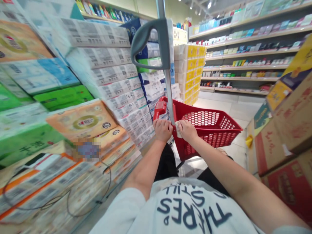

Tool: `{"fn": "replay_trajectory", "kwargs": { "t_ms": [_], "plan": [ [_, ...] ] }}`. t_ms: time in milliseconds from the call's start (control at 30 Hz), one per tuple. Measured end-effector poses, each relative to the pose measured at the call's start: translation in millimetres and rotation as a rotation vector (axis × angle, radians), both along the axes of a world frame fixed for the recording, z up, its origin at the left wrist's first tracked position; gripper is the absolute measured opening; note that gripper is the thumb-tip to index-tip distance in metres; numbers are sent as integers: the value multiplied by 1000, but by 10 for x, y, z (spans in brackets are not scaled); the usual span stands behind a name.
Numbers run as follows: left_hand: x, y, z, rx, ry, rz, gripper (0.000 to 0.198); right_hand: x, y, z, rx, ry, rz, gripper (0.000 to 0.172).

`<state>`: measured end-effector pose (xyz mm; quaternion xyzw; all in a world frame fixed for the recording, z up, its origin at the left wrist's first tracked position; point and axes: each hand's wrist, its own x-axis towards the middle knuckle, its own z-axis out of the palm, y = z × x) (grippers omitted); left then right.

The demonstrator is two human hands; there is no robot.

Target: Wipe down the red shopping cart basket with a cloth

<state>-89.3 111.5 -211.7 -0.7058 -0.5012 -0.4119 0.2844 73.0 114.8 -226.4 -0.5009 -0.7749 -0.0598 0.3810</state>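
A red rolling shopping basket [207, 122] with perforated sides stands in front of my legs. Its metal pole [168, 91] rises past my hands to a grey loop handle [152, 45]. My left hand [162, 130] is closed at the basket's near edge, left of the pole and just below a red grip [160, 108]. On the other side of the pole, my right hand [187, 130] is closed at the basket's rim. A small whitish crumpled piece [178, 130] shows at its fingers; what it is I cannot make out. The fingertips are hidden.
Stacked tissue packs [104, 61] line the left side, with a loose black cable [68, 201] over the lower ones. Yellow-and-white packs [192, 71] stand farther ahead. Cardboard boxes [287, 130] border the right. Stocked shelves [248, 48] fill the back, beyond the tiled floor [214, 100].
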Motion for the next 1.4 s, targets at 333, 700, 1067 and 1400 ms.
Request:
{"fn": "replay_trajectory", "kwargs": {
  "t_ms": [333,700,1067,1400],
  "plan": [
    [30,-29,-21,28,0,13,12,36,26,39,-31,-53,-24,41],
    [13,-26,3,-3,1,0,12,14,49,-43,28,-9,13,39],
    [43,-23,-27,35,-12,8,10,19,17,-46,46,37,5,39],
    [51,-47,-24,62,-5,6,9,17,-6,-77,104,42,6,35]
  ]
}}
